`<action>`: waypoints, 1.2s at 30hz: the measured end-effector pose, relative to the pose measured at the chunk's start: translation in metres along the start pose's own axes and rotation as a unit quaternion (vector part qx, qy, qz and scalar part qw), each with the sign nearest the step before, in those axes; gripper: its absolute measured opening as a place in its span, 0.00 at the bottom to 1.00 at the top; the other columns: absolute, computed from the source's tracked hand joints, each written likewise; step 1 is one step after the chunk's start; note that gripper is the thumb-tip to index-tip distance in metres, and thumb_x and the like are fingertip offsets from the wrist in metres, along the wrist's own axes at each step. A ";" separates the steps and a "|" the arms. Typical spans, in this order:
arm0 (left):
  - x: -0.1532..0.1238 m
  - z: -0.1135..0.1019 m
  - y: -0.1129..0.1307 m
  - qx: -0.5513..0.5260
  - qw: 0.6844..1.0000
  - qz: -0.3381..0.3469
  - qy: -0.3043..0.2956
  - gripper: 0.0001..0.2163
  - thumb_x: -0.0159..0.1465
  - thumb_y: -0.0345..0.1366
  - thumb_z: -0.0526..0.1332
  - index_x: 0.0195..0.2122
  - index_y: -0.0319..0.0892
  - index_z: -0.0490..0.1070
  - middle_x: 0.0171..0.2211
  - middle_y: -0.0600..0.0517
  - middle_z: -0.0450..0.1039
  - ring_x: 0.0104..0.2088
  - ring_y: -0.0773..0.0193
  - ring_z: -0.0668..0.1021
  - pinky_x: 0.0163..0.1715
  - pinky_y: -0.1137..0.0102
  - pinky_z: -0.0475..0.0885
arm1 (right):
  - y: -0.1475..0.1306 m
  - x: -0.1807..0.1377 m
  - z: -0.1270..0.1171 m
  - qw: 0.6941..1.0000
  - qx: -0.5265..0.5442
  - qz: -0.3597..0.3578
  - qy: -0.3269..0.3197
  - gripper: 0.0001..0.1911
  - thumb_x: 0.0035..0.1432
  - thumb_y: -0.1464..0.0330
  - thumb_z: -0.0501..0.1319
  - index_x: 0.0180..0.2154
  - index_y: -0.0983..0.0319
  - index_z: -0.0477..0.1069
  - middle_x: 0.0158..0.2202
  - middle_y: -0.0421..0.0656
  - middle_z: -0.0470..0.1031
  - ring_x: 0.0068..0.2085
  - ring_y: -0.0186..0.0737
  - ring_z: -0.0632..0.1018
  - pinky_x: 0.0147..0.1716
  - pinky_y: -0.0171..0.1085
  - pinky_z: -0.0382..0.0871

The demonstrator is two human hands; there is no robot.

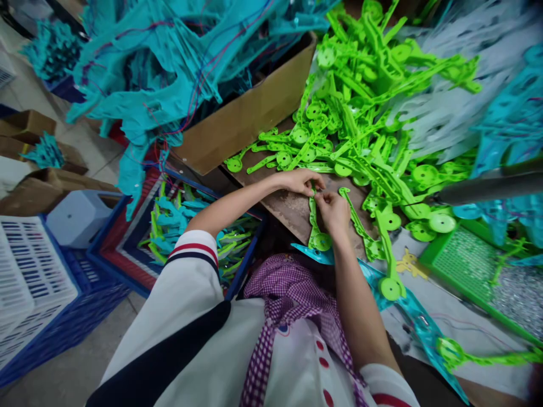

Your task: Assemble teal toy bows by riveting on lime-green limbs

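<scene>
Work at the bench looked to be partway through, judging from the one green piece (320,242) between the hands and the many others lying loose. Taking the hands as the dial's centre, that piece ran from the fingertips toward 6 o'clock, its round end nearest the wearer. The left hand (302,181) had its thumb and forefinger pinched on the far end. The right hand (335,212) met it there, fingers curled and drawn in close; whether they gripped the piece or some tiny part could not be told.

A second green strip (360,226) lay apart at 4 o'clock. Much seemed left to handle: a large green pile (356,107) spread from 12 to 2 o'clock, and a teal heap (161,73) with red and blue wires overhung a cardboard box (254,121) at 11. Mixed green and teal pieces (173,212) sat in a blue-edged bin (114,246) at 8 to 9; whether those were finished was unclear. At 3 o'clock a dark tool (479,186) reached in from the side, above a green basket (441,257) at 4.

No brand or label could be read. A yellow printed figure (411,263) showed at 4 o'clock, and a small mark (283,329) on the shirt at 6 to 7 was too indistinct to make out.
</scene>
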State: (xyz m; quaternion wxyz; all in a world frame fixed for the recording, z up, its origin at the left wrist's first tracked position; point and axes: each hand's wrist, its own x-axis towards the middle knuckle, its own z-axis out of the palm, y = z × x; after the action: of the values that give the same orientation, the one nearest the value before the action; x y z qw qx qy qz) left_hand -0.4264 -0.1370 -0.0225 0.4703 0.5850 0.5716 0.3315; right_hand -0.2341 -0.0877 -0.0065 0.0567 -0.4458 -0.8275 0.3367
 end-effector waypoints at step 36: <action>0.009 0.002 0.012 0.045 0.998 -0.050 0.017 0.14 0.51 0.23 0.68 0.40 0.36 0.80 0.37 0.49 0.81 0.28 0.69 0.76 0.34 0.72 0.69 | 0.005 -0.024 -0.006 0.997 0.057 -0.013 0.049 0.19 0.62 0.57 0.57 0.39 0.64 0.78 0.36 0.49 0.81 0.36 0.45 0.76 0.37 0.38 0.63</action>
State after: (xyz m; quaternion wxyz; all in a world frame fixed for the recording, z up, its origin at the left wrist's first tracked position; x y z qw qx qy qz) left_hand -0.4193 -0.1272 -0.0129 0.4495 0.5709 0.6223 0.2912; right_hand -0.2138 -0.1013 -0.0003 0.1269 -0.4473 -0.8086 0.3604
